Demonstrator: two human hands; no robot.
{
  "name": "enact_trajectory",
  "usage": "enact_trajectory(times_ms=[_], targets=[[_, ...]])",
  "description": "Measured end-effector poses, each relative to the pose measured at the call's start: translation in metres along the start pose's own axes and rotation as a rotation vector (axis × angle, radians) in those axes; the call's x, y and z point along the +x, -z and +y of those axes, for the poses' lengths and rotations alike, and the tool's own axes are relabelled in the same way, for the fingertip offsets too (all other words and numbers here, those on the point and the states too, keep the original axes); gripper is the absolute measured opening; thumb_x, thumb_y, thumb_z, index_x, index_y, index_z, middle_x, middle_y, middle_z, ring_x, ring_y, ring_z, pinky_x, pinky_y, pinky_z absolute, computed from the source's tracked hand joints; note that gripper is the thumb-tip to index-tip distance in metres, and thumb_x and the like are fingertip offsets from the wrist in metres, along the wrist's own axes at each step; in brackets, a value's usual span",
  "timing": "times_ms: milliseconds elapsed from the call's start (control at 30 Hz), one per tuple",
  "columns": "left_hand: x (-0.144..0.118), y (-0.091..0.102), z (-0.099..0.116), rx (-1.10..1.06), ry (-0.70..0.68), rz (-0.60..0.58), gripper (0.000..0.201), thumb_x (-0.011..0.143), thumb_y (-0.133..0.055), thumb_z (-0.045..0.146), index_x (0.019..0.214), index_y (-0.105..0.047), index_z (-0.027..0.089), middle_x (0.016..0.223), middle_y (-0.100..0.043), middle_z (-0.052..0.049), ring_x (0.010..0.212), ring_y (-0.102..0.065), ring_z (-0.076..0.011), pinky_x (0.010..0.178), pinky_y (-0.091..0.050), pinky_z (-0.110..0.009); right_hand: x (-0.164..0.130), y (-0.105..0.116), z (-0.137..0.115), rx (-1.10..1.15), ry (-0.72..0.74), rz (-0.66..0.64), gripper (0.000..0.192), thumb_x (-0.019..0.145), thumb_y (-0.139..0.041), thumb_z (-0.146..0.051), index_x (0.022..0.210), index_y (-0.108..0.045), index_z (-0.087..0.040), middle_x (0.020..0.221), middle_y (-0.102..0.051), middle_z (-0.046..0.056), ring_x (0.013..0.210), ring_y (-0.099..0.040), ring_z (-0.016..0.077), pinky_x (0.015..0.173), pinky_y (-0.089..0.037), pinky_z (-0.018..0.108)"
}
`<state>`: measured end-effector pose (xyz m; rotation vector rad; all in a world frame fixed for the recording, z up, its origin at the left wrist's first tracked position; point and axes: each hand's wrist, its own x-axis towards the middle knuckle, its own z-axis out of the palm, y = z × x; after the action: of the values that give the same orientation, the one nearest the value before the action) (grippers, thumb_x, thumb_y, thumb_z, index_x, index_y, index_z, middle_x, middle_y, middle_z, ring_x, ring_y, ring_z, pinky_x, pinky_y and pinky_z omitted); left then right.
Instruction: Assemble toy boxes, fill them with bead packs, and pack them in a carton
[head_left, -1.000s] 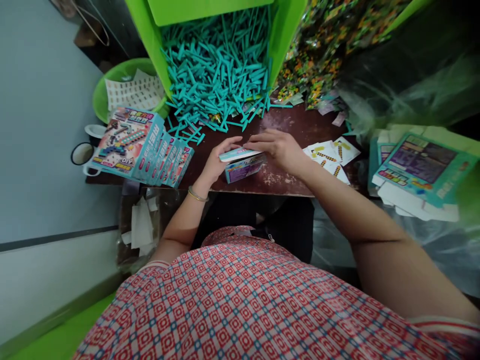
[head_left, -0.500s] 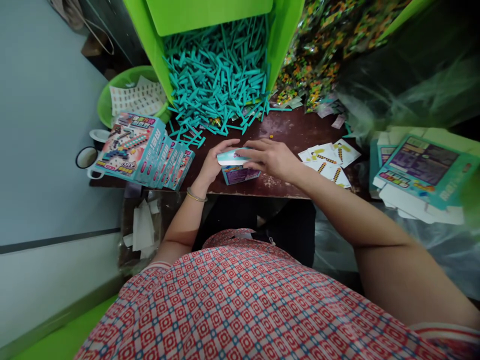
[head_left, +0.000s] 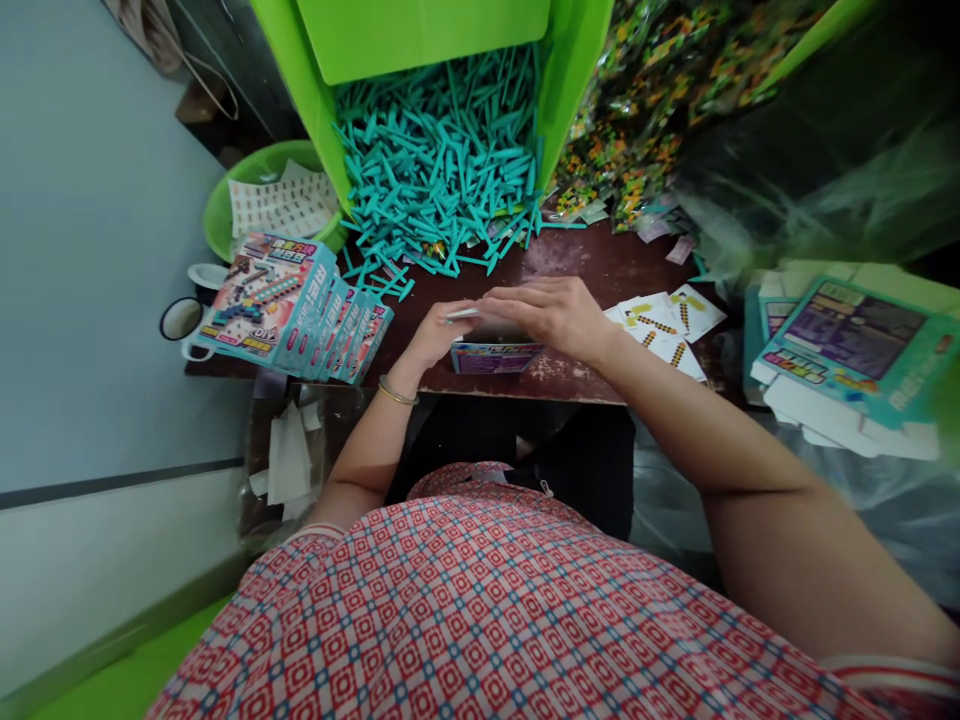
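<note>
A small teal-and-purple cardboard box point(head_left: 495, 358) stands at the table's front edge, its top open towards me and a dark gap showing inside. My left hand point(head_left: 436, 332) is at the box's left side, fingers closed on a pale flap edge point(head_left: 461, 313). My right hand point(head_left: 561, 312) reaches over the top from the right, fingers stretched out nearly flat above the opening; its thumb is hidden. What lies inside the box cannot be made out.
Left are several packed boxes point(head_left: 262, 300), an enamel mug point(head_left: 181, 318) and a green basin point(head_left: 217, 215) with printed sheets. A green bin point(head_left: 574, 100) spills turquoise sticks point(head_left: 442, 170). Right lie printed cards point(head_left: 660, 325), flattened boxes point(head_left: 847, 340) and bagged colourful pieces point(head_left: 645, 150).
The teal top flap that lay under my right fingers has lifted away from me, and the box's opening now shows. My right hand has moved slightly right. The view has shifted a little.
</note>
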<state>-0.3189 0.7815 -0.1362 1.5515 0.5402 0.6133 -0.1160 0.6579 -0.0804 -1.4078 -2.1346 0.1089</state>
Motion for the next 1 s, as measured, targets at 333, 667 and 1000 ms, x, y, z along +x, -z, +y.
enact_trajectory(times_ms=[333,667,1000], targets=[[-0.006,-0.003,0.003,-0.031,0.010,0.006,0.029,0.074,-0.086,0.042,0.093,-0.082,0.021,0.088,-0.079,-0.003,0.085,-0.071,-0.0226,0.087,-0.056,-0.039,0.002,0.007,-0.034,0.412,-0.427,0.186,0.039,0.100,-0.060,-0.054,0.108,-0.086,-0.026,0.105,-0.083,0.003,0.099,-0.078,0.0272,0.087,-0.062,0.040],[-0.020,0.000,-0.006,-0.203,-0.166,-0.035,0.050,0.086,-0.073,0.055,0.126,-0.076,0.026,0.121,-0.079,-0.010,0.118,-0.073,-0.0292,0.102,-0.056,-0.044,-0.015,-0.020,-0.042,0.179,-0.408,0.253,0.022,0.099,-0.066,-0.035,0.111,-0.084,-0.029,0.117,-0.080,0.005,0.111,-0.075,0.0278,0.112,-0.051,0.055],[-0.053,0.008,-0.019,0.384,-0.394,0.202,0.036,0.096,-0.065,0.058,0.103,-0.077,0.025,0.138,-0.070,-0.012,0.133,-0.063,-0.0273,0.115,-0.045,-0.051,-0.045,-0.047,-0.018,0.034,-0.170,0.192,0.036,0.105,-0.051,-0.031,0.136,-0.070,-0.035,0.144,-0.068,0.004,0.144,-0.054,0.0269,0.124,-0.039,0.062]])
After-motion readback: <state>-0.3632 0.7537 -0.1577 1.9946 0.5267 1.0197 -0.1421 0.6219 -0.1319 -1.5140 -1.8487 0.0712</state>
